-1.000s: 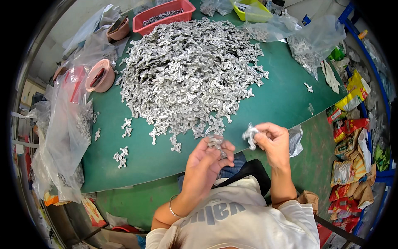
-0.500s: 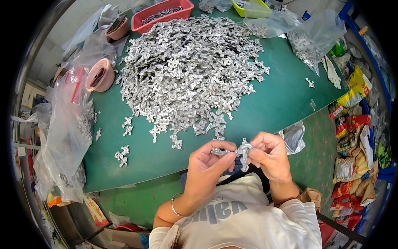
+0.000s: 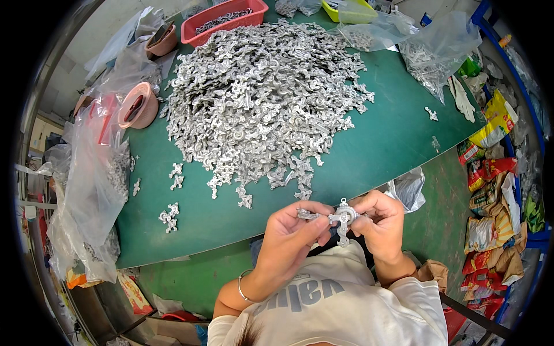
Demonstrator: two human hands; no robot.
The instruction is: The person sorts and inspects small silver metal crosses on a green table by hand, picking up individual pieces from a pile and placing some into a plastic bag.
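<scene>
A silver metal casting (image 3: 344, 218) with several arms, a round middle and a small ring at its top is held between my two hands, in front of the table's near edge. My left hand (image 3: 294, 230) pinches its left arm between thumb and fingers. On the other side, the thumb and fingers of my right hand (image 3: 378, 222) close on its right part, which they mostly hide. One arm of the casting points down toward my shirt. Beyond my hands, a big heap of similar silver castings (image 3: 259, 104) covers the middle of the green table (image 3: 219, 230).
Loose castings (image 3: 169, 217) lie left of the heap. A red basket (image 3: 222, 23) and a yellow-green basket (image 3: 349, 10) stand behind it. Pink bowls (image 3: 141, 109) and plastic bags (image 3: 86, 190) line the left side. At right lie a bag of parts (image 3: 435, 55) and a white glove (image 3: 461, 99).
My hands have lowered slightly toward me and to the right with the casting. It has turned, so its round middle now faces up more plainly.
</scene>
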